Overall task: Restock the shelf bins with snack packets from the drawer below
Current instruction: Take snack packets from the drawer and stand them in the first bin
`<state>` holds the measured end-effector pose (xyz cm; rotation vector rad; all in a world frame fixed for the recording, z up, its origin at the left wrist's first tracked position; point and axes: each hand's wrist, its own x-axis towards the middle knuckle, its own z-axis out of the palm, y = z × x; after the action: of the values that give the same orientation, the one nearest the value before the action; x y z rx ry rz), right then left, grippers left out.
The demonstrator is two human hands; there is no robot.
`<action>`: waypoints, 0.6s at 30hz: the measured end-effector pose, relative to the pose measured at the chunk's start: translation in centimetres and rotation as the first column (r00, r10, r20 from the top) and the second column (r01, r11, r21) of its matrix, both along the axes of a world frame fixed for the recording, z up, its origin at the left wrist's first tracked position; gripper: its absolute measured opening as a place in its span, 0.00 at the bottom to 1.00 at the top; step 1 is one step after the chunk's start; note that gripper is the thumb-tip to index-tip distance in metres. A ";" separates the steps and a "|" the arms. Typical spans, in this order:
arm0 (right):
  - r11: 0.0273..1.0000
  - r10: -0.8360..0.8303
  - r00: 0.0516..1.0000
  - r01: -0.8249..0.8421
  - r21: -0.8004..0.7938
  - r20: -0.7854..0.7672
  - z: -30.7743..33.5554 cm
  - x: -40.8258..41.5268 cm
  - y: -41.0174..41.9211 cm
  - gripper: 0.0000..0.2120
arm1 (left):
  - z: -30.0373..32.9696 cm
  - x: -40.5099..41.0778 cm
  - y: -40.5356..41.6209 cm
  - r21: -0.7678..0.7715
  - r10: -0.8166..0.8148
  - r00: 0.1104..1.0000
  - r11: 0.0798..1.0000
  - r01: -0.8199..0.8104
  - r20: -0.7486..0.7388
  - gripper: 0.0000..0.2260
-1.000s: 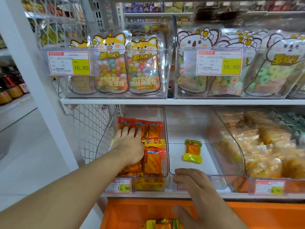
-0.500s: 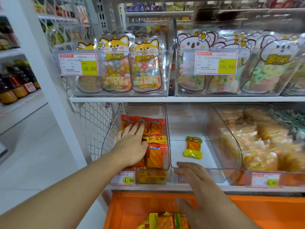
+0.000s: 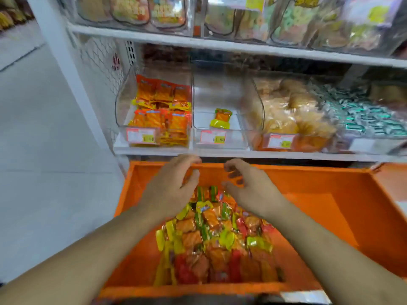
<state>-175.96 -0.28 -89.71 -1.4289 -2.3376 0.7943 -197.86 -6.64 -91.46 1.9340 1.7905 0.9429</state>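
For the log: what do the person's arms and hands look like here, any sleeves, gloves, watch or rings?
Both forearms are bare as far as the frame shows; no sleeve edge comes into view. The left hand and the right hand wear no gloves. No watch, bracelet or ring shows on either wrist or on the visible fingers, though the picture is somewhat blurred, so a thin ring could be missed.

- Hands: two, left (image 3: 169, 190) and right (image 3: 251, 190).
- Drawer (image 3: 319, 205): one, orange.
- Clear bins on the lower shelf: four in view; the right one is blurred.
- Packet (image 3: 221, 118) in the second bin (image 3: 220, 137): one.
- Price tags on those bins: three readable as tags.
- Packets in the drawer: a heap (image 3: 215, 238), too many to count.
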 end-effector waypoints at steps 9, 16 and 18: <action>0.957 -0.009 0.941 0.106 -0.268 0.339 -12.3 6.3 -1.0 0.16 | -13.5 2.4 -3.9 -0.538 -0.049 0.994 0.843 -0.009 -0.094 0.17; 0.915 -0.062 0.911 0.215 -0.341 0.409 -18.6 9.4 2.9 0.23 | -19.8 1.9 -2.0 -0.696 -0.202 0.971 0.716 0.055 -0.131 0.19; 0.910 -0.103 0.915 0.246 -0.334 0.390 -20.3 10.8 4.2 0.29 | -20.9 2.2 -1.3 -0.691 -0.232 0.964 0.719 0.078 -0.132 0.21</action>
<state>-165.17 3.88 -110.05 -2.0832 -2.3446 1.0448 -195.69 -7.94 -112.32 1.6770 1.7016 -0.0277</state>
